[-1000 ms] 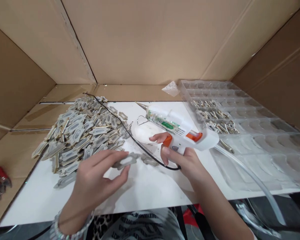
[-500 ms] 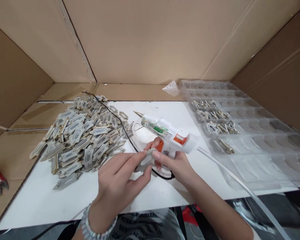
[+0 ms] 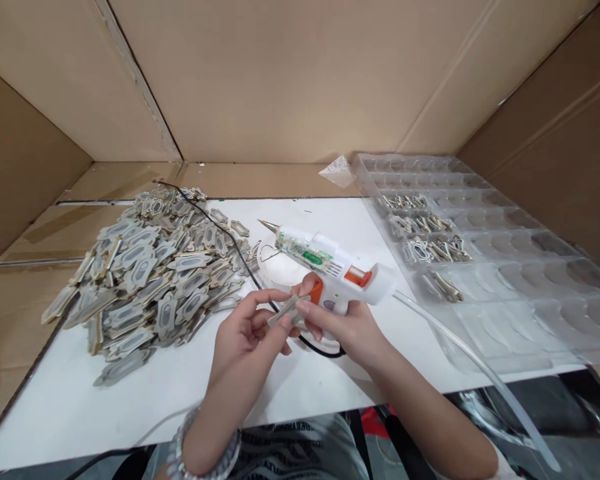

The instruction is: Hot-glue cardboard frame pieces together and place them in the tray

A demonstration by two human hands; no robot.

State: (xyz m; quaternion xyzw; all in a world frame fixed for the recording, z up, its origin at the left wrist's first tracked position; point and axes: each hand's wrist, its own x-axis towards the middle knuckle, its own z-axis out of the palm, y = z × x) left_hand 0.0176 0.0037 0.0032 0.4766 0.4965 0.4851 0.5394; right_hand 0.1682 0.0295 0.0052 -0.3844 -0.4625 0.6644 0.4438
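Note:
My left hand (image 3: 253, 340) is closed, pinching a small grey frame-shaped piece (image 3: 289, 312) between thumb and fingers. My right hand (image 3: 343, 327) is wrapped around the handle of a white hot glue gun (image 3: 325, 261) with an orange trigger. Its thumb also rests against the grey piece's right end. The gun's metal nozzle points up and left, away from the piece. A long translucent glue stick (image 3: 473, 357) trails from its back. Left of my hands lies a large heap of similar grey frame-shaped pieces (image 3: 167, 267).
A clear compartment tray (image 3: 510, 293) stands on the right, several compartments holding small metallic-looking pieces. A black cord (image 3: 220, 230) crosses the heap and runs under my hands. A round white dish-like object (image 3: 277, 267) lies behind them. Cardboard walls (image 3: 290, 80) enclose the white table (image 3: 80, 413).
My left hand has turned, its palm and thumb now showing more, and the grey piece has tilted with it. The glue gun stays in my right hand. The whole view has shifted slightly.

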